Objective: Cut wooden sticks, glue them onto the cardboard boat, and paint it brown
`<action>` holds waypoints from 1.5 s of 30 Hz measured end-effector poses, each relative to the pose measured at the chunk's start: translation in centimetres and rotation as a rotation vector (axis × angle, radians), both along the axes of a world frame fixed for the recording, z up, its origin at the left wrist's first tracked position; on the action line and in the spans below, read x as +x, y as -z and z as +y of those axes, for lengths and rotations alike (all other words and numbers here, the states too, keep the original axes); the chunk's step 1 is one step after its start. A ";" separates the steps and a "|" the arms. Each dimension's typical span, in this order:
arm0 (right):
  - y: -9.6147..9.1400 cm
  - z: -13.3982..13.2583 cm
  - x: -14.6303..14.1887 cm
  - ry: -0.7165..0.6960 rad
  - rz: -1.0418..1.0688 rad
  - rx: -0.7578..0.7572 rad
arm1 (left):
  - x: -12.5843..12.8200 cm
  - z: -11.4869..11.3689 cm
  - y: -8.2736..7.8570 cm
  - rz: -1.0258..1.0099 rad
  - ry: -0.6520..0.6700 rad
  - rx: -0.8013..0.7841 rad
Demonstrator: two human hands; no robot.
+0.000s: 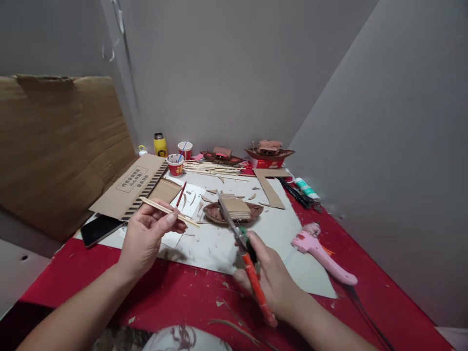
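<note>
My left hand (148, 234) pinches thin wooden sticks (168, 211) between thumb and fingers, holding them above the white sheet (219, 243). My right hand (270, 278) grips cutters with red handles (256, 287); their metal blades (228, 217) point up and left toward the sticks without touching them. Just beyond the blades lies a brown boat-shaped model (234, 212) with flat wooden strips on top of it.
A pink glue gun (321, 251) lies right of the sheet on the red table cover (175, 292). A phone (100, 229) lies at left beside cardboard (127, 187). At the back stand cups (175, 165), a yellow bottle (160, 145), loose sticks (212, 168) and two more model boats (268, 151).
</note>
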State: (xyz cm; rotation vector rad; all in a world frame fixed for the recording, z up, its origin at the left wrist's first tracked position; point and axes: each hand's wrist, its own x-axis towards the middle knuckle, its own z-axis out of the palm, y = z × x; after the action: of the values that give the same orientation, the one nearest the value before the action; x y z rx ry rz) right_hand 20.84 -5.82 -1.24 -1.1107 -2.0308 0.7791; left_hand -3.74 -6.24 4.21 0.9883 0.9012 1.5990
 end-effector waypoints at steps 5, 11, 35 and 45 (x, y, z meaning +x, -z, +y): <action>-0.3 0.4 0.1 0.033 -0.272 0.248 | -0.3 -0.4 0.0 0.100 -0.011 0.001; -0.2 0.6 0.1 0.050 -0.342 0.447 | -0.2 -0.5 0.2 0.177 -0.017 -0.049; -0.4 0.7 0.3 0.059 -0.345 0.502 | -0.3 -1.1 0.7 0.301 -0.085 0.024; -0.5 0.6 0.5 0.042 -0.304 0.508 | -0.3 -0.8 0.8 0.291 -0.073 0.008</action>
State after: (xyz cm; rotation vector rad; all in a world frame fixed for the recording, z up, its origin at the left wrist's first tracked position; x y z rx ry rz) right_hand 21.38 -5.19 -0.73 -1.0075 -2.2685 0.0527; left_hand -4.00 -7.02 3.44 1.2276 1.1396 1.5430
